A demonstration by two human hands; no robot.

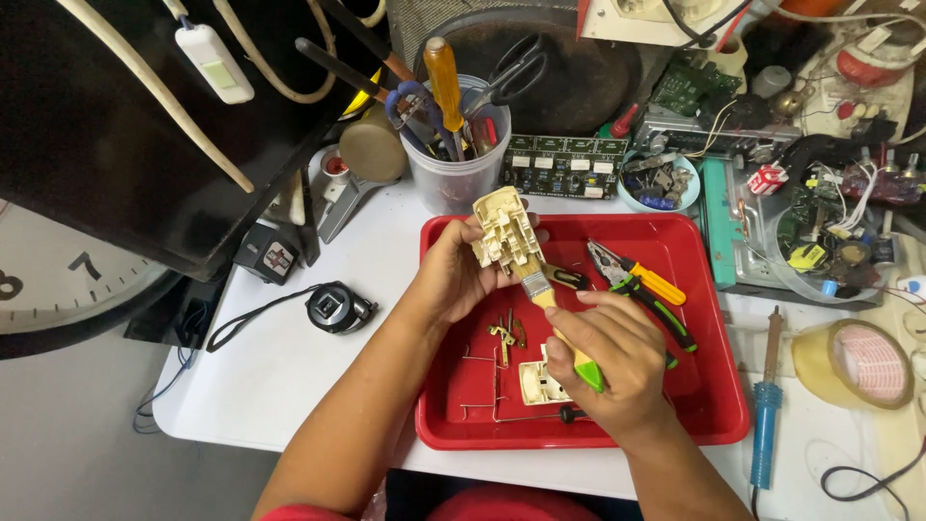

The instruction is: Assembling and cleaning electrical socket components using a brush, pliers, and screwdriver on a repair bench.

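Cream plastic socket housing [505, 230] sitting over red plastic tray [719, 405], 12 o'clock end, left hand [453, 275] fingers clamping it. Right hand [617, 362] gripping yellow-green-handled paintbrush [552, 304], bristles touching housing. Risk: brushing knocking housing loose onto small brass parts [506, 333] below, scattering them.

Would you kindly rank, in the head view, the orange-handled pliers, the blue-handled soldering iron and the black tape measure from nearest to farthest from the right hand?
From the right hand, which holds a paintbrush:
1. Orange-handled pliers, just above it in the red tray.
2. Blue-handled soldering iron, off to its right on the white table.
3. Black tape measure, far left, beyond the left forearm.
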